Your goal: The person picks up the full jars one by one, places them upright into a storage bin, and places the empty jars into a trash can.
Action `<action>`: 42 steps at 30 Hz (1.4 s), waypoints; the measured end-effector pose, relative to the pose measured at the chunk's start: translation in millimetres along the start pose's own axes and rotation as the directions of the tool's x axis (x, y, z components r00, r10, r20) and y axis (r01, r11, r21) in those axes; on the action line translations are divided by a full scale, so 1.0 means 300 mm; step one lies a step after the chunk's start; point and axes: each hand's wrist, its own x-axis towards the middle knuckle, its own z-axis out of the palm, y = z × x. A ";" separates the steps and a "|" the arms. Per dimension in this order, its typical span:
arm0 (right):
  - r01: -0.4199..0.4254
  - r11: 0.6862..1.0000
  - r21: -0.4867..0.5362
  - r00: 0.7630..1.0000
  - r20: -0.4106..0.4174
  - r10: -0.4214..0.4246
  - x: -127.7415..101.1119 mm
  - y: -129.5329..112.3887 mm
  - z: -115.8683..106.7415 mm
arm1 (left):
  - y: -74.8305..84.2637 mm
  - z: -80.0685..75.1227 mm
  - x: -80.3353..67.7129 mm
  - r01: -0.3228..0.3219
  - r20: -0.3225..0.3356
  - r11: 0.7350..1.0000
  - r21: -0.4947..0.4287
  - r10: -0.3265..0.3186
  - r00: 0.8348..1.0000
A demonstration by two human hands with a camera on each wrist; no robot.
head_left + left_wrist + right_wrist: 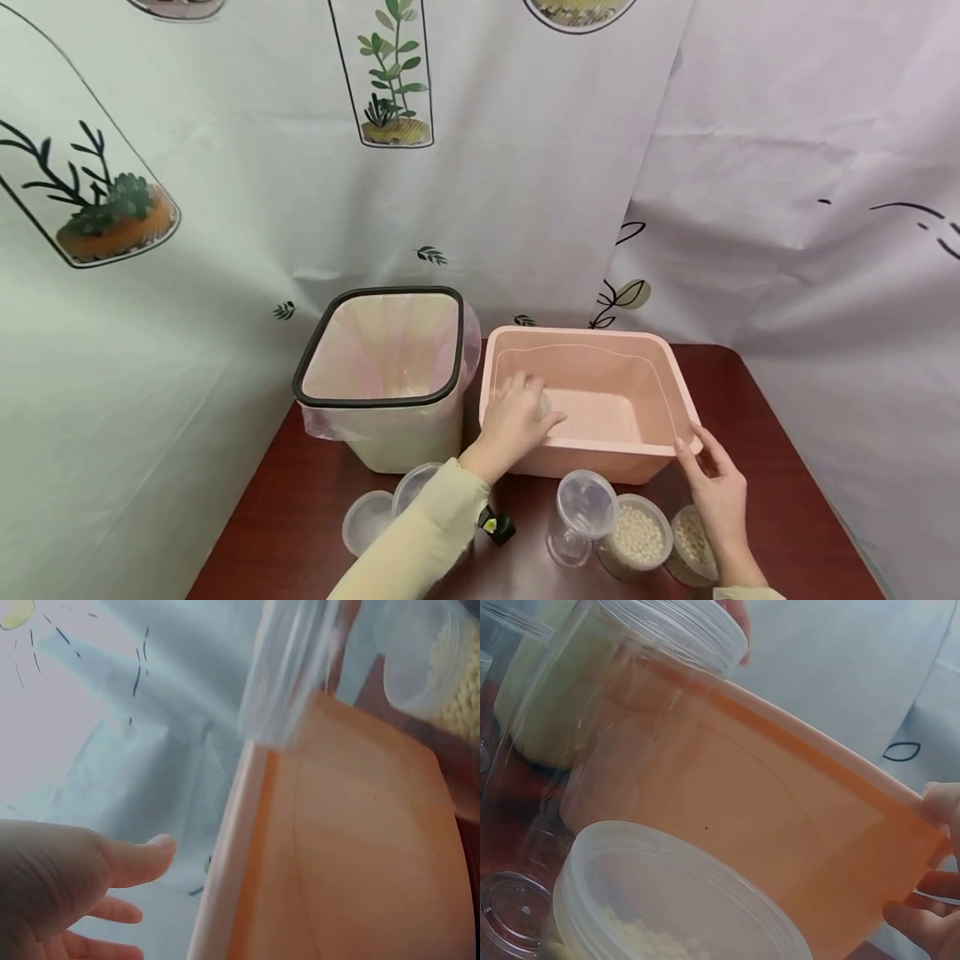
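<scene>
Nearest the camera, in front of the pink tub, 3 clear jars stood on the table: an empty jar tipped toward the viewer and 2 jars of pale beads just right of it. To the front left of the tub lay 2 lids and a small dark object beside the sleeve. The right hand rested at the tub's front right corner, fingers relaxed and touching the rim. The left hand reached over the tub's left front rim, fingers curled on something clear inside; what it was could not be told. Left of the tub stood a lined bin. Behind the tub hung a plant-printed curtain.
</scene>
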 end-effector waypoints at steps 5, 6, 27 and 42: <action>-0.012 1.000 -0.005 1.000 0.013 0.012 -0.004 -0.008 -0.001 | 0.039 -0.008 -0.022 -0.095 -0.133 0.995 0.009 0.095 0.987; -0.019 1.000 -0.005 1.000 0.022 0.019 -0.006 -0.014 -0.003 | 0.047 -0.010 -0.025 -0.116 -0.156 0.993 0.007 0.115 0.981; -0.070 0.998 -0.001 0.996 0.053 0.070 -0.059 -0.240 -0.032 | 0.277 -0.044 -0.126 -0.540 -0.101 0.835 -0.103 0.531 0.841; 0.036 0.999 0.012 0.999 0.041 -0.036 0.012 0.008 -0.005 | 0.378 0.052 -0.203 -0.617 -0.013 0.786 0.048 0.618 0.786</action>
